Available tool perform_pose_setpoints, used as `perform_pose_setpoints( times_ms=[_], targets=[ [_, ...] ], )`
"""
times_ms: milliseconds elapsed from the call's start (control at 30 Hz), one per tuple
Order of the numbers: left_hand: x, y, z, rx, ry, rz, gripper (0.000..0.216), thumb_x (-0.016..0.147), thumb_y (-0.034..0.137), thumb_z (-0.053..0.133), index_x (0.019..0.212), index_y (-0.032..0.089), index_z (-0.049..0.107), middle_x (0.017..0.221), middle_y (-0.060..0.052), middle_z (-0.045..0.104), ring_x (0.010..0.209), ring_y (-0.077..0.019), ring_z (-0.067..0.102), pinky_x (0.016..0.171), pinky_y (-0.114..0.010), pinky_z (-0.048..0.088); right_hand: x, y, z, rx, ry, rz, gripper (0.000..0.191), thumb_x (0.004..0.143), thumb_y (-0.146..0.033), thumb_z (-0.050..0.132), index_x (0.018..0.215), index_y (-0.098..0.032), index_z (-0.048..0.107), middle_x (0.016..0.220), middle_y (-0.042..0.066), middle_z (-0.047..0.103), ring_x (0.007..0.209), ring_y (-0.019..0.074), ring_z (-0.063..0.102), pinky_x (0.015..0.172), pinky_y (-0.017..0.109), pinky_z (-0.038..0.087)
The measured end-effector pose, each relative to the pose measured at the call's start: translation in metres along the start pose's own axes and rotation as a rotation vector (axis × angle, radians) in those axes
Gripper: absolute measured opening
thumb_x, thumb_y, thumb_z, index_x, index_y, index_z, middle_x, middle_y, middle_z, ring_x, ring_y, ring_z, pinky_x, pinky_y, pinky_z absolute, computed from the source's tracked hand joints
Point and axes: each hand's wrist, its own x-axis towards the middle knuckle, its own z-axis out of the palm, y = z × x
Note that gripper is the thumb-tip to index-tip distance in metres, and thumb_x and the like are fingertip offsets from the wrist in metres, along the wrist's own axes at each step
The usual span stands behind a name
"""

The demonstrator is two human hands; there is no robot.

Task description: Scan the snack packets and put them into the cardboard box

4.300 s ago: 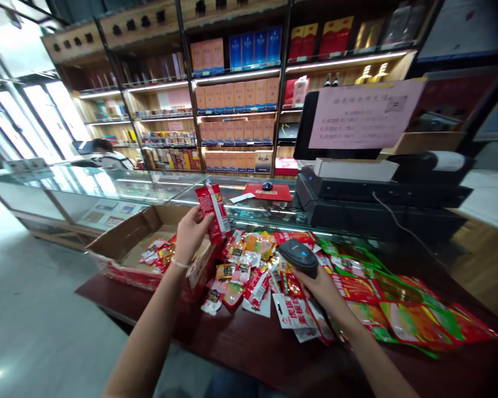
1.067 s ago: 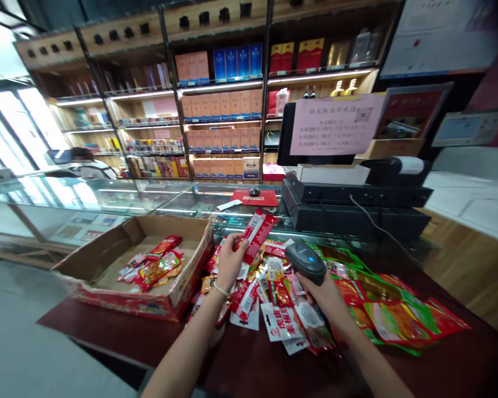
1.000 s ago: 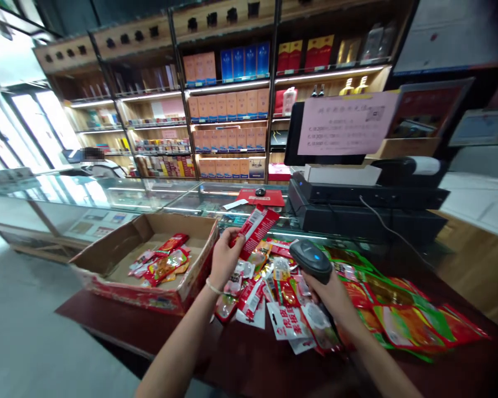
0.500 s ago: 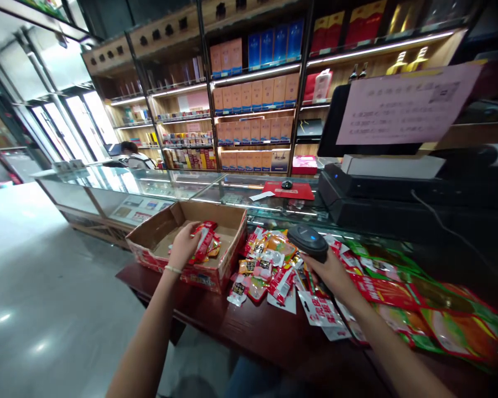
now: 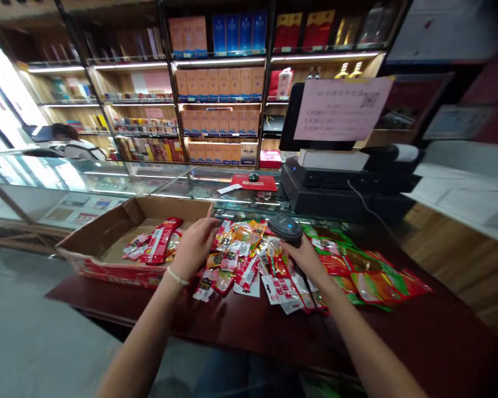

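My right hand (image 5: 305,255) is wrapped around the handle of a black barcode scanner (image 5: 285,228), whose head shows a small blue light. The scanner is above a heap of small snack packets (image 5: 243,243) in red, orange and white wrappers. My left hand (image 5: 196,249), with a pale band at the wrist, hovers by the right wall of an open cardboard box (image 5: 87,235). Its fingers reach toward the heap, partly bent and apart, with nothing visible in them. Inside the box lie several packets, with a red one (image 5: 161,241) on top.
Larger green and red packets (image 5: 369,276) spread to the right on the dark red table (image 5: 249,326). Behind are a glass counter, a red mat (image 5: 257,182) with a mouse, and a monitor (image 5: 292,119) bearing a pink sheet. A person (image 5: 72,143) is at the far left.
My left hand has left the packets in the box and moved right, toward the heap. My right hand still holds the scanner. The view has turned to the right.
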Motion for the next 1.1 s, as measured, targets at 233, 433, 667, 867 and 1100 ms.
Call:
perform_pose_setpoints(
  times_ms=[233, 433, 667, 867, 1100],
  targets=[
    [0.018, 0.035, 0.096, -0.136, -0.165, 0.086, 0.027, 0.092, 0.028, 0.046, 0.114, 0.021, 0.059, 0.113, -0.008, 0.065, 0.105, -0.0217, 0.06, 0.093, -0.035, 0.046, -0.004, 0.014, -0.042, 0.02, 0.088, -0.018, 0.036, 0.073, -0.048, 0.069, 0.09, -0.024, 0.048, 0.046, -0.01, 0.049, 0.034, 0.0091, 0.042, 0.035, 0.022, 0.034],
    [0.031, 0.041, 0.175, -0.086, -0.334, 0.013, 0.032, 0.086, 0.027, 0.055, 0.116, 0.018, 0.059, 0.111, -0.01, 0.064, 0.104, -0.0233, 0.06, 0.092, -0.035, 0.046, -0.007, 0.031, -0.055, 0.09, 0.145, 0.014, 0.036, 0.074, -0.049, 0.069, 0.089, -0.025, 0.046, 0.044, -0.011, 0.047, 0.032, 0.0093, 0.039, 0.034, 0.022, 0.031],
    [0.042, 0.045, 0.213, 0.065, -0.495, -0.005, 0.052, 0.071, 0.029, 0.07, 0.12, 0.016, 0.058, 0.112, -0.014, 0.062, 0.101, -0.0276, 0.06, 0.087, -0.036, 0.046, -0.012, 0.041, -0.058, 0.071, 0.142, 0.089, 0.042, 0.073, -0.047, 0.068, 0.105, -0.024, 0.05, 0.047, -0.01, 0.049, 0.032, 0.0105, 0.039, 0.033, 0.024, 0.032],
    [0.035, 0.037, 0.202, -0.33, -0.27, -0.273, 0.015, 0.082, 0.031, 0.056, 0.089, 0.019, 0.061, 0.075, -0.002, 0.063, 0.075, -0.0182, 0.062, 0.072, -0.03, 0.048, -0.012, 0.043, -0.056, -0.008, 0.168, 0.022, 0.05, 0.071, -0.046, 0.069, 0.114, -0.024, 0.056, 0.07, -0.001, 0.067, 0.052, 0.0158, 0.058, 0.049, 0.028, 0.047],
    [0.018, 0.007, 0.187, -1.302, 0.018, -0.789, 0.032, 0.073, 0.035, 0.07, 0.089, 0.017, 0.049, 0.082, -0.002, 0.065, 0.073, -0.0147, 0.067, 0.076, -0.032, 0.055, -0.011, 0.056, -0.042, -0.126, 0.112, -0.058, 0.051, 0.07, -0.04, 0.07, 0.117, -0.023, 0.057, 0.106, 0.006, 0.069, 0.097, 0.0237, 0.064, 0.084, 0.038, 0.05]
  ],
)
